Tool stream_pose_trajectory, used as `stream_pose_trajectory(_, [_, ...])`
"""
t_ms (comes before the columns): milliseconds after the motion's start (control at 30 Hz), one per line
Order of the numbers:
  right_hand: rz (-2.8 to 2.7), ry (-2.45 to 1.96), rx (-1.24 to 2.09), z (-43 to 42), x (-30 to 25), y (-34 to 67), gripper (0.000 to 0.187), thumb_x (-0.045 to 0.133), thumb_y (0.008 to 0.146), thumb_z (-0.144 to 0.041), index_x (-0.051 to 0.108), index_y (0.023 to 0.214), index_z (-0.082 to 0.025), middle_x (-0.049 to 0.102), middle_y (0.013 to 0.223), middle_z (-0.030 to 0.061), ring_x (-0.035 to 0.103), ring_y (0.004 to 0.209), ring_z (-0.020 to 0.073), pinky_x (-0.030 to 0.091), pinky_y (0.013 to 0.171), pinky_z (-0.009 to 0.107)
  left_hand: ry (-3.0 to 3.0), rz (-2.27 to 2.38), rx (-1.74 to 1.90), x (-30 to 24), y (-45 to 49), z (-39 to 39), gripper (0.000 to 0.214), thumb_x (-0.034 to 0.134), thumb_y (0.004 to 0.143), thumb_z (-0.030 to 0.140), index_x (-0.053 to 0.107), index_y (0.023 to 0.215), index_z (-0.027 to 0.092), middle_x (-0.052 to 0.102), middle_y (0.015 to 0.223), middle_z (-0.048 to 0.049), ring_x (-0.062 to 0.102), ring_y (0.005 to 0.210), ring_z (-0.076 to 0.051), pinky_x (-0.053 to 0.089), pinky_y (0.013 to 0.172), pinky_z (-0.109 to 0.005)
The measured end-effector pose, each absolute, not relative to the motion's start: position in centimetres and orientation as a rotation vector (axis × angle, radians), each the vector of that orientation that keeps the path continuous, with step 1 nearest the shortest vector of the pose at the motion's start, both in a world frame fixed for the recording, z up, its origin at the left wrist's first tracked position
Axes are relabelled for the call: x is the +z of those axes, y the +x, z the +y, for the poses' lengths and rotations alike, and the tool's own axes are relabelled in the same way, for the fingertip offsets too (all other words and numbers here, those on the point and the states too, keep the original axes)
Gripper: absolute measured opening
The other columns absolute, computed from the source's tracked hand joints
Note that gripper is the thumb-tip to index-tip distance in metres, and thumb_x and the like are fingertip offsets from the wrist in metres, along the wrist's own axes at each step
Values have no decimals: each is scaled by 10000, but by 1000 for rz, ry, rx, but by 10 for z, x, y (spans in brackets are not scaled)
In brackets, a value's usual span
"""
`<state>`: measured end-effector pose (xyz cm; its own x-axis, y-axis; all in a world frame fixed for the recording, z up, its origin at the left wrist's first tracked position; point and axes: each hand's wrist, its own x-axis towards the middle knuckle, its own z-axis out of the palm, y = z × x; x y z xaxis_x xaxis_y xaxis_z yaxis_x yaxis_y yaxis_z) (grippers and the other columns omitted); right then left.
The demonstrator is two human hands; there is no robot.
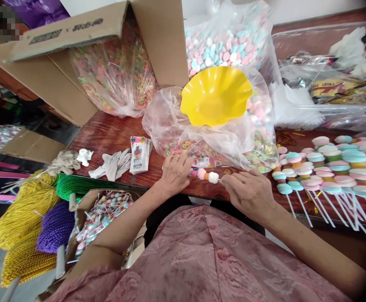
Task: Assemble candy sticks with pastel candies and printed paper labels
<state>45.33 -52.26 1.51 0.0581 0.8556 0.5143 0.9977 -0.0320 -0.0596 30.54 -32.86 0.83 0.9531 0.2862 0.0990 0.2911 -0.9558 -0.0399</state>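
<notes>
My left hand [176, 173] is closed around the far left end of a marshmallow candy skewer [203, 174], whose pink, orange-brown and white pieces show between my hands. My right hand [250, 191] pinches the stick at the white end; the fingertips partly hide it. Something printed, perhaps a wrapper, shows at the left fingers, but I cannot make it out. Just behind the skewer lies a printed clear wrapper [206, 162]. To the right, rows of finished-looking candy skewers [334, 165] lie with white sticks toward me.
A yellow wavy bowl [216, 96] sits on a plastic bag of candies [170, 113]. A cardboard box [167, 42] stands behind. At left are a stack of printed packets [139, 155], gloves [115, 164] and cord bundles [28, 209]. A clear tray [330, 109] stands at back right.
</notes>
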Motion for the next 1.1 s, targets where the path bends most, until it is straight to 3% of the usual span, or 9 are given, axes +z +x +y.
stream_pose_trajectory(100, [-1820,-1923,-448,-520,8,451,235,497,947,-178,631,755,-180,637,651,15,518,630,138,285,656,327,-3081,-408,-78,3,305,-328,185,492,843,222,626,953,156,656,941,-126,582,941,-278,382,816,-404])
stream_pose_trajectory(300, [-1870,-1864,-594,-518,6,451,211,508,910,-127,646,767,-197,611,624,8,471,633,142,284,658,332,-3190,-380,26,0,309,-332,157,504,847,238,613,916,148,667,912,-111,607,885,-247,404,739,-353])
stream_pose_trajectory(567, [-2111,-1529,-550,-527,6,462,203,495,898,-102,659,966,-199,645,686,-15,464,644,126,316,675,317,-3383,-351,123,2,313,-330,88,561,754,169,590,836,177,670,812,-52,617,765,-203,361,616,-299])
stream_pose_trajectory(867, [-2039,-1759,-285,-518,9,462,230,483,915,-124,610,728,-171,588,612,-7,473,597,128,253,618,316,-3321,-102,73,-3,314,-338,87,570,798,227,595,848,160,658,792,-81,623,775,-221,405,667,-309])
stream_pose_trajectory(1100, [-1955,-1862,-504,-511,10,448,223,506,883,-120,598,687,-171,577,584,5,439,563,139,233,623,326,-3349,-230,103,-4,317,-340,92,524,840,212,594,820,155,652,779,-85,614,747,-214,410,656,-305])
